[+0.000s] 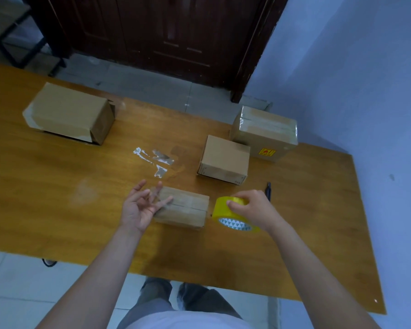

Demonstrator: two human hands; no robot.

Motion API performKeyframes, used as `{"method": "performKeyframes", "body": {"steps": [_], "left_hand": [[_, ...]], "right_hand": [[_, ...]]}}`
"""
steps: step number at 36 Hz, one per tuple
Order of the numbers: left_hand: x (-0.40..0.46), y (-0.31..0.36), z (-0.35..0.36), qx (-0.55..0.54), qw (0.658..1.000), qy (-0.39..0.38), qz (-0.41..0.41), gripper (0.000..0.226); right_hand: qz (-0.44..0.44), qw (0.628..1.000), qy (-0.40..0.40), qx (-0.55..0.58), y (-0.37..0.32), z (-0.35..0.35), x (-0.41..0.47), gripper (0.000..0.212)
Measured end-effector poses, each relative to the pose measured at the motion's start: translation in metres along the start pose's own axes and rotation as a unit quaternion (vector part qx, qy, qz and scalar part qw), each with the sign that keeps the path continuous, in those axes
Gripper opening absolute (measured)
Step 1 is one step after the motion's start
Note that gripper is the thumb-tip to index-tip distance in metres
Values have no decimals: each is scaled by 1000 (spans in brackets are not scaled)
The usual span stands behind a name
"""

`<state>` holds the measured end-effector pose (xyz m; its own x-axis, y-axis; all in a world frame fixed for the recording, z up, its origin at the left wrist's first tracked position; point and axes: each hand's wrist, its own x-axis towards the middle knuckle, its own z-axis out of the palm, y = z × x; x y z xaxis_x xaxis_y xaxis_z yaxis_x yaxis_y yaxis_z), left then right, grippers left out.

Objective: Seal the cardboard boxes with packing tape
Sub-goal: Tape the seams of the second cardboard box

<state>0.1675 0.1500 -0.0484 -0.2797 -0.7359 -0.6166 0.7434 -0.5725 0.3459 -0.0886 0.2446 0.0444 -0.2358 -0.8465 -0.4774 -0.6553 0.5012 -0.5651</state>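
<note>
A small cardboard box [185,208] lies near the table's front edge, its top flaps meeting in a seam. My left hand [141,206] is at the box's left end, palm up, fingers spread and relaxed, fingertips over its corner. My right hand [252,208] grips a yellow roll of packing tape [233,216] just right of the box, tilted on the table. A medium box [224,159] stands behind, a larger taped box [265,132] with a yellow-red sticker at the back right, and a long box [69,112] at the back left.
Scraps of clear tape [156,160] stick to the wooden table [57,198] in the middle. A dark pen [268,188] lies right of my right hand. A dark wooden door [166,34] and a blue wall stand beyond the table.
</note>
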Motion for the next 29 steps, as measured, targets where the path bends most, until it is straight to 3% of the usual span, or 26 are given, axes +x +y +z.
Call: {"method": "performKeyframes", "body": {"steps": [10, 14, 17, 21, 25, 29], "left_hand": [[-1, 1, 0, 12, 1000, 5, -5, 39], [-2, 7, 5, 80, 997, 3, 21, 34], [-6, 14, 12, 206, 974, 13, 90, 34], [-12, 21, 18, 357, 916, 76, 166, 42], [-14, 22, 18, 412, 887, 90, 189, 44], [-13, 23, 17, 424, 882, 101, 181, 42]], "right_hand": [[15, 999, -25, -22, -1, 22, 9, 39], [8, 998, -26, -49, -1, 22, 11, 47], [10, 999, -30, -28, 0, 24, 11, 44], [17, 999, -29, -9, 3, 26, 11, 43], [24, 999, -31, 2, 6, 27, 12, 43], [24, 999, -27, 10, 8, 27, 12, 42]]}}
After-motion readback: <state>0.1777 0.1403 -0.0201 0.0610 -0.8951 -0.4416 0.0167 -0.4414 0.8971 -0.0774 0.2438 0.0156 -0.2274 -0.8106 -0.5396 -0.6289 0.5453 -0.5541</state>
